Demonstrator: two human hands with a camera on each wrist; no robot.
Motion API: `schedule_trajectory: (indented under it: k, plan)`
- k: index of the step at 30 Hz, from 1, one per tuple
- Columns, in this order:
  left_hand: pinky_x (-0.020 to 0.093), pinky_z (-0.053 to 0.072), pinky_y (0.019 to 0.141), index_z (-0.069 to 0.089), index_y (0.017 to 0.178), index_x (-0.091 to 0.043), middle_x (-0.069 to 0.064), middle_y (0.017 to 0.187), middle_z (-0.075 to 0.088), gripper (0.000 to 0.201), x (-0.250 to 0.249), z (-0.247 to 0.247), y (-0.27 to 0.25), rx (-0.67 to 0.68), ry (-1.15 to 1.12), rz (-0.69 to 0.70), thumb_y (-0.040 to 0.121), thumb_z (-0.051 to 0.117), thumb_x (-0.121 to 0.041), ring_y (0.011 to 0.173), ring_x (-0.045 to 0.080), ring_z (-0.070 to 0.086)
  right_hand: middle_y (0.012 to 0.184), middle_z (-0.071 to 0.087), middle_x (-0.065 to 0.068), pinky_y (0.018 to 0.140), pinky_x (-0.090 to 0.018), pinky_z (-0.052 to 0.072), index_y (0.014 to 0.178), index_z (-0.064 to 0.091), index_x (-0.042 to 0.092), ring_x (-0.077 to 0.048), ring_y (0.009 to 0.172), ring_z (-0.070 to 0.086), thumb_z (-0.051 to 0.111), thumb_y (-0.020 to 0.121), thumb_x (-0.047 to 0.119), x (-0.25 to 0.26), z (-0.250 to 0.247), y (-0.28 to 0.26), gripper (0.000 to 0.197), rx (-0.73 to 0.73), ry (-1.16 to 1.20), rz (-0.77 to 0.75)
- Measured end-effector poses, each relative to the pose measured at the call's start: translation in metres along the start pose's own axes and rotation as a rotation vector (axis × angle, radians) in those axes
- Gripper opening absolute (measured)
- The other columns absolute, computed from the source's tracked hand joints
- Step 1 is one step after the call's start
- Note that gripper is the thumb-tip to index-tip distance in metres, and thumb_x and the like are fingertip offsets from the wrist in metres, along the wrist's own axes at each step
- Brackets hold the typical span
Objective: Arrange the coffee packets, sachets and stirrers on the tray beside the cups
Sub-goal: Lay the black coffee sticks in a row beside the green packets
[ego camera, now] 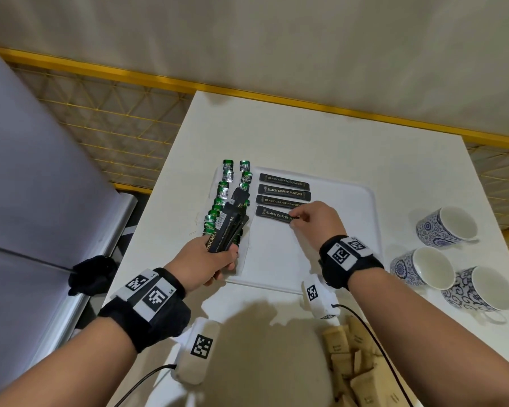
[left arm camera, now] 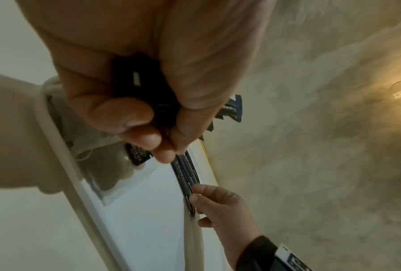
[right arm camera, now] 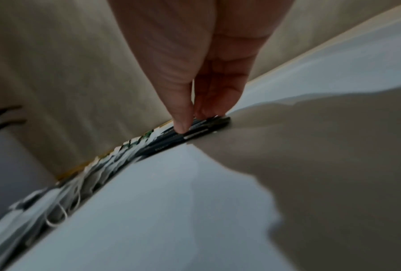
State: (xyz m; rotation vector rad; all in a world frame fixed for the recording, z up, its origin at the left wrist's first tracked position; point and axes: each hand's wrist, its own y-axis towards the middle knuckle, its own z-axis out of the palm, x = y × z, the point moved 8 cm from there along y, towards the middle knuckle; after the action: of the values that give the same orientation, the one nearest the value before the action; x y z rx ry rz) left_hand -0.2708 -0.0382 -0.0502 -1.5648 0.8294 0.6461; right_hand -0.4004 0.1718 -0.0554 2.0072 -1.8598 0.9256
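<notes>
Four coffee packets [ego camera: 284, 198] on tray [ego camera: 362, 201], three cups [ego camera: 447, 226], right hand [ego camera: 315, 218] grip pinching fourth, left hand [ego camera: 206, 259] clutching bundle [ego camera: 231, 224]

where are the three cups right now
In the head view, the three blue-patterned cups lie tipped on the white table, right of the tray.

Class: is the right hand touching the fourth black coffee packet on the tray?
Touching. The head view shows the right hand pinching the fourth black coffee packet by its right end.
</notes>
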Motion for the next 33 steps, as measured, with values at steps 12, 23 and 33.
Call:
schedule_trajectory:
  k: [12,23,33]
  plan:
    - [0.018,0.033,0.04,0.062,0.096,-0.009,0.001,0.064,0.062,0.008,0.002,0.001,0.002,0.012,-0.033,-0.018,0.089,0.059,-0.013,0.041,0.008,0.047,0.107,0.061,-0.001,0.086,-0.024,0.042,0.103,0.071,0.021,-0.021,0.101,0.059,0.058,0.089,0.015,0.0,0.014,0.015,0.02,0.003,-0.134,-0.07]
    - [0.015,0.034,0.039,0.064,0.1,-0.01,-0.001,0.064,0.061,0.014,0.0,0.016,-0.004,0.098,-0.049,-0.044,0.09,0.06,-0.018,0.042,0.008,0.044,0.089,0.068,0.008,0.066,-0.015,0.047,0.103,0.07,0.026,-0.003,0.073,0.059,0.064,0.089,0.024,0.05,0.013,-0.034,0.016,0.145,0.409,-0.08]
    - [0.018,0.04,0.039,0.064,0.089,-0.005,0.001,0.069,0.068,0.01,0.002,0.008,-0.014,0.068,-0.033,-0.032,0.09,0.06,-0.013,0.045,0.009,0.048,0.069,0.065,-0.005,0.06,-0.019,0.055,0.078,0.068,0.011,-0.009,0.055,0.058,0.06,0.091,0.009,0.02,0.027,-0.069,0.015,0.26,0.812,0.222]
